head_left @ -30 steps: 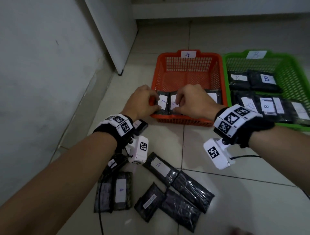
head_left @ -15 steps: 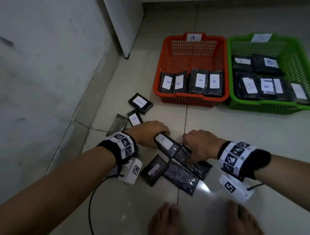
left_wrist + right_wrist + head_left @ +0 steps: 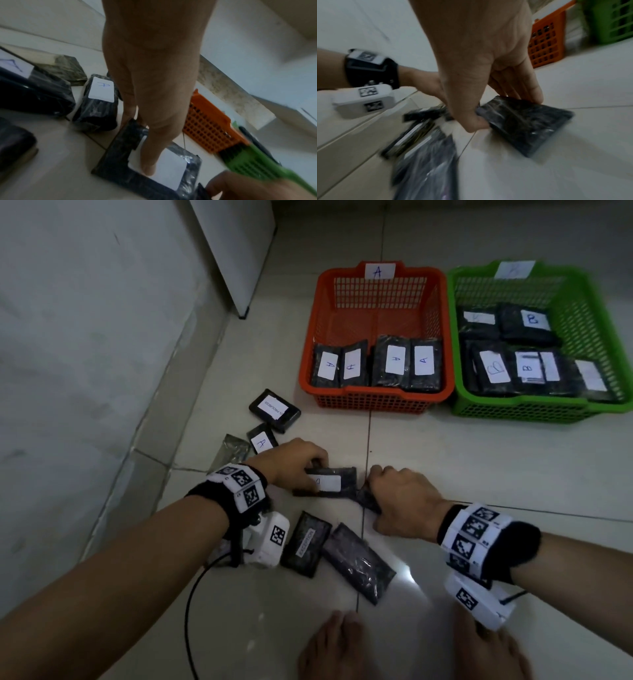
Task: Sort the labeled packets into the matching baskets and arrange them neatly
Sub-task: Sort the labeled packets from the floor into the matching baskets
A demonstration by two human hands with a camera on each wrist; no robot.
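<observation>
On the floor tiles, the left hand point(image 3: 291, 465) grips a black packet point(image 3: 334, 482) labeled A, thumb on its label. Just beside it, the right hand point(image 3: 402, 501) pinches another dark packet point(image 3: 527, 125) by its edge. Both packets look light, soft and slick; grasp across the short edges.
</observation>
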